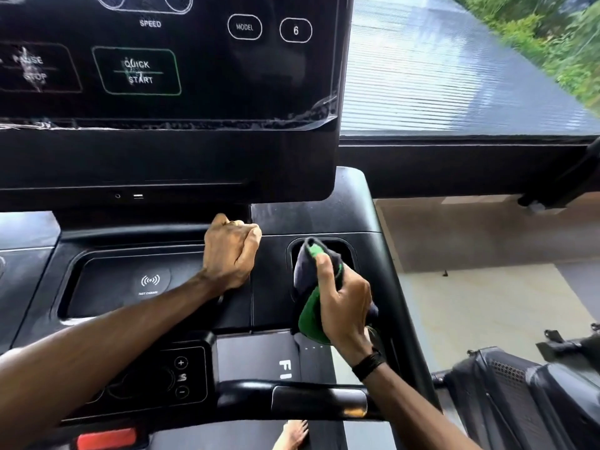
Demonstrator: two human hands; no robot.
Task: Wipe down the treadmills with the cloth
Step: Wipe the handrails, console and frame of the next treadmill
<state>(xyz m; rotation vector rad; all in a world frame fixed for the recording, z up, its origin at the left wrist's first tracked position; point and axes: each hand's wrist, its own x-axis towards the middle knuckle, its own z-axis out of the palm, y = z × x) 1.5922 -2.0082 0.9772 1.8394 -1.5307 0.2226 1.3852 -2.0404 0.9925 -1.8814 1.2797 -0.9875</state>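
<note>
Here we are at the treadmill console point(266, 287), and the right hand point(345, 311) is gripping the cloth point(310, 315), a dark and green bundle, fingers curled round it and its top end pushed into the cup holder point(324, 251) on the console's right side. That looks like the step in hand: working the cloth around the inside of that recess. The left hand point(232, 251) is closed into a fist, knuckles up, resting on the console deck just below the big display screen point(168, 60); whether it pinches anything inside the fist I cannot tell, it seems simply braced there. How far along? Hard to call it more than partway. The screen shows white smears and streaks across its buttons and a ragged line along the lower edge, so by my reading it either wants a wipe or a second pass. The flat charging tray point(130, 287) to the left looks fairly clean, though the glare makes that a guess. The handlebar point(292, 394) in front, the small control pad point(175, 375) with its plus and minus keys, and the belt below, where a bare foot point(293, 435) stands, show no sign either way. A second machine point(519, 394) sits off to the right, near but apart, and with treadmills in the plural, that one likely remains too.
</note>
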